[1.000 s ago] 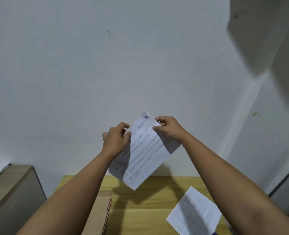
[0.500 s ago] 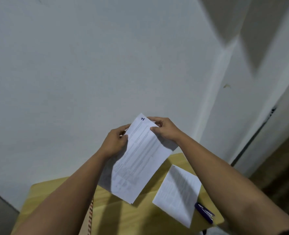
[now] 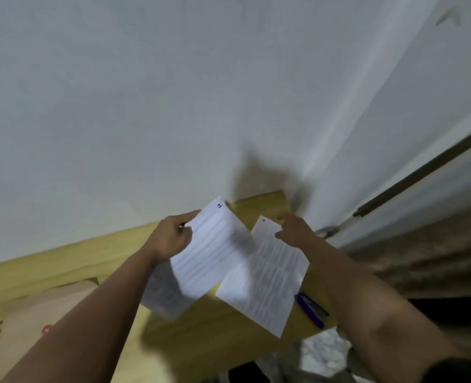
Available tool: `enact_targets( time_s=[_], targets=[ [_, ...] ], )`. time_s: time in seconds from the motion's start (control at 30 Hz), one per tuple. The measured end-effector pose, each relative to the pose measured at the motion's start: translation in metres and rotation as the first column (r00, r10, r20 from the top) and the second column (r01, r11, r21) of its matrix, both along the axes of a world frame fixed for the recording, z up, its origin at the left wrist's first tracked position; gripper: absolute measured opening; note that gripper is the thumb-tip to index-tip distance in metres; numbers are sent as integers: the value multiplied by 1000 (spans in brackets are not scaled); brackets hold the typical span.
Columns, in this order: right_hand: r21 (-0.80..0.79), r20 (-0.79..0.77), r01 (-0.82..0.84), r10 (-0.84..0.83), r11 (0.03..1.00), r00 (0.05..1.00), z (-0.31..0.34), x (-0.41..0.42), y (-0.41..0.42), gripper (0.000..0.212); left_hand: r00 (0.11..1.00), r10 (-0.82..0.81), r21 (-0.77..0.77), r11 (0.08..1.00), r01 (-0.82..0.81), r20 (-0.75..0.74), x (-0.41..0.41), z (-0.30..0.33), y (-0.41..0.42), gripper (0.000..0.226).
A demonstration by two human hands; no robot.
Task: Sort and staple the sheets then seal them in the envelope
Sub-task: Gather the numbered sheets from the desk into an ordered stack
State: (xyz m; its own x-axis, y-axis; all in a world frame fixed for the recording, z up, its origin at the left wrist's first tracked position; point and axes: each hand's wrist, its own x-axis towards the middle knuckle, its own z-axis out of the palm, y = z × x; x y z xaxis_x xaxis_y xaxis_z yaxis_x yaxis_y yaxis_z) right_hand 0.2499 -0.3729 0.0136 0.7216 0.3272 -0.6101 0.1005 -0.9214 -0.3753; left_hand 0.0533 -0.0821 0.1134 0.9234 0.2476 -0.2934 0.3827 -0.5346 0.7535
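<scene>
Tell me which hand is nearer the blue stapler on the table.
Right. The right hand hovers over the far end of the loose sheet that lies beside the stapler; the left hand holds sheets farther left.

Left hand (image 3: 171,239) pinches printed sheets (image 3: 209,250) above table (image 3: 63,261); right hand (image 3: 292,230) open over lying sheet (image 3: 267,283).

Both forearms reach forward; the left hand (image 3: 171,239) is pinched closed, the right hand (image 3: 293,230) hovers with fingers (image 3: 282,219) loosely spread.
</scene>
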Motion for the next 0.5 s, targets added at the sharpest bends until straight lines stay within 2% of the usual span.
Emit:
enact_targets(
  time_s=[0.1,0.2,0.33,0.43,0.5],
  targets=[
    [-123,55,-104,111,987,992,-46,11,2,88,997,26,-24,999,-28,-68,21,-22,5,66],
    [-226,128,-173,205,959,970,-58,25,13,89,996,38,-63,997,-43,-83,35,-29,7,64],
    [-273,81,-211,241,938,967,-56,43,28,90,995,72,-90,993,-79,-71,42,-34,12,60],
    [-253,40,-207,224,945,974,-59,48,28,76,993,85,-67,994,-90,-78,40,-33,15,61],
    [-184,25,-209,217,960,976,-63,48,26,60,993,85,-62,994,-90,-77,36,-31,16,61]
  ],
)
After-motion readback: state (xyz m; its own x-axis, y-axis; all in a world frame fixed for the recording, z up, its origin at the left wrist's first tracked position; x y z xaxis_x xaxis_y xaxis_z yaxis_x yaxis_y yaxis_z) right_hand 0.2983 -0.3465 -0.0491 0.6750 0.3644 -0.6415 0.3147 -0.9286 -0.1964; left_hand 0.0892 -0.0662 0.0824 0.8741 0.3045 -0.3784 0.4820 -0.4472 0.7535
